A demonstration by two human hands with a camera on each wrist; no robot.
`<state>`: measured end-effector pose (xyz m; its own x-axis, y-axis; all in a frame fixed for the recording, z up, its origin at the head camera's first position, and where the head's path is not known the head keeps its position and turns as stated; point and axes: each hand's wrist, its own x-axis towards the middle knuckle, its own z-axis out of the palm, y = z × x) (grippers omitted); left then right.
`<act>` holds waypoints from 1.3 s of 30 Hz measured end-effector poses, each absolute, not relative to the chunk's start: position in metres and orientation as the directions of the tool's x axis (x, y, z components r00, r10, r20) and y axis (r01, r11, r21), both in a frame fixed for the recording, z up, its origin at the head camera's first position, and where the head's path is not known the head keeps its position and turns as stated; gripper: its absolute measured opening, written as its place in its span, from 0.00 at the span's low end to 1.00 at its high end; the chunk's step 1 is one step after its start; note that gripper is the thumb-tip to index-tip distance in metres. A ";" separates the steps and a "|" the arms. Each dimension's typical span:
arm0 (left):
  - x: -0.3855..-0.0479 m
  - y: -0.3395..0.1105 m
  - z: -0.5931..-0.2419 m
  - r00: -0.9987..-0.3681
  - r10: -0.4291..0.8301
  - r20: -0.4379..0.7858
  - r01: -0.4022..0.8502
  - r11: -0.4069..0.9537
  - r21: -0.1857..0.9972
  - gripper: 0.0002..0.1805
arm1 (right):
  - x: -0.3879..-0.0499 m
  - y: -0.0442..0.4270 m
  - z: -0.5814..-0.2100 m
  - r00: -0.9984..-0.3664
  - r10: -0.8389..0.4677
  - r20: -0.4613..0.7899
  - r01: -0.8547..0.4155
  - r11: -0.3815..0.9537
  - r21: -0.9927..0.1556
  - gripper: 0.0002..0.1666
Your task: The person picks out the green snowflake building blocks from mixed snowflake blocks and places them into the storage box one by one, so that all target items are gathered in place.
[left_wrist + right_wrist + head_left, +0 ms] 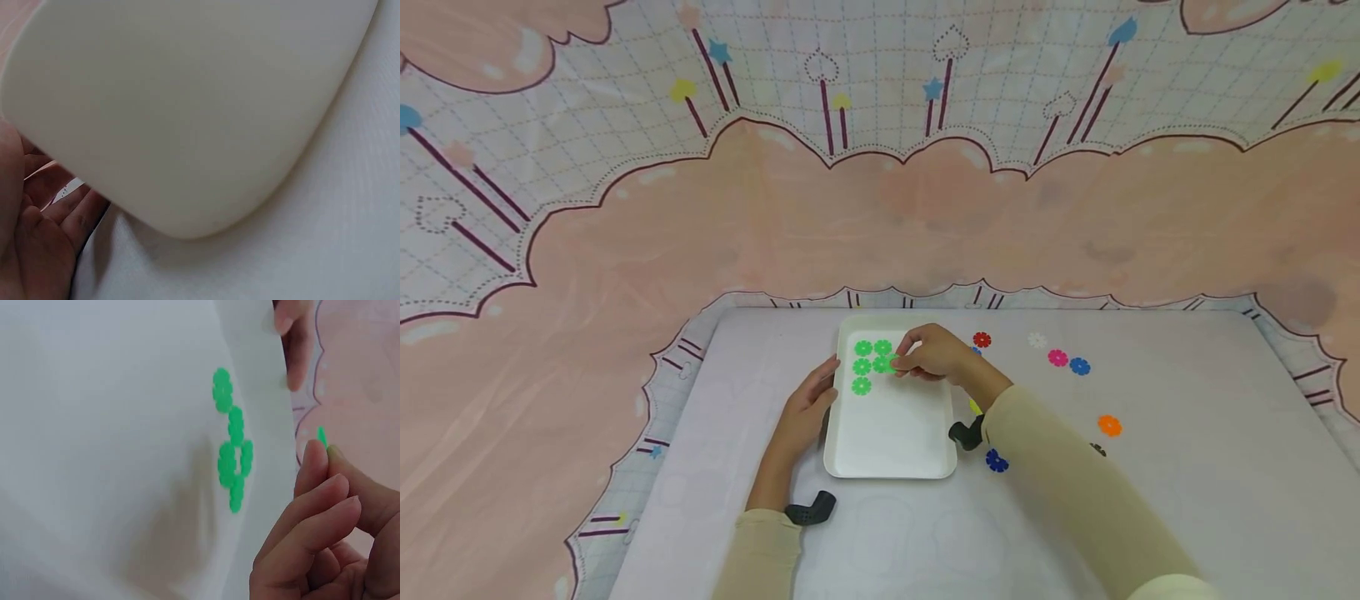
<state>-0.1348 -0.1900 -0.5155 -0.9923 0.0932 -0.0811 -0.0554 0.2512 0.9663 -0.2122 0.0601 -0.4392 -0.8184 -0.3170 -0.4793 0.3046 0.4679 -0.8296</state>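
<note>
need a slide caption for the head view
Right hand pinches a green flower-shaped piece over a white tray bearing five more, left hand touching its side.

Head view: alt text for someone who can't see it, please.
A person's right hand pinches a green flower-shaped disc over a white tray holding five more, while the left hand touches the tray's edge. Discs in other colours lie on the table to the right.

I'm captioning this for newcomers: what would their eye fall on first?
Probably the five green flower-shaped pieces in the far left of the white tray. Next, the right hand beside them, pinching another green piece, and the left hand at the tray's left edge. Right of the tray, an orange piece stands out.
</note>
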 end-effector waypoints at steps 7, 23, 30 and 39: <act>-0.138 -0.194 -0.525 -0.993 0.112 -0.043 -0.015 0.234 0.972 0.27 | -0.208 0.039 -0.456 -0.842 -0.246 -0.480 0.319 0.492 -0.810 0.11; -0.138 -0.195 -0.525 -0.993 0.103 -0.052 -0.025 0.249 0.968 0.27 | -0.206 0.022 -0.476 -0.874 -0.136 -0.467 0.305 0.594 -0.744 0.16; -0.138 -0.195 -0.527 -0.992 0.114 -0.049 -0.020 0.240 0.971 0.27 | -0.208 0.021 -0.482 -0.870 -0.106 -0.481 0.328 0.603 -0.727 0.15; -0.138 -0.194 -0.526 -0.993 0.102 -0.059 -0.032 0.247 0.968 0.27 | -0.213 0.018 -0.485 -0.863 -0.062 -0.502 0.358 0.626 -0.693 0.16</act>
<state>-0.1382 -0.1941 -0.5264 -0.9931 0.1019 -0.0586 -0.0318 0.2473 0.9684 -0.2126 0.0180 -0.4852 -0.8629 -0.0616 -0.5016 0.3579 0.6263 -0.6926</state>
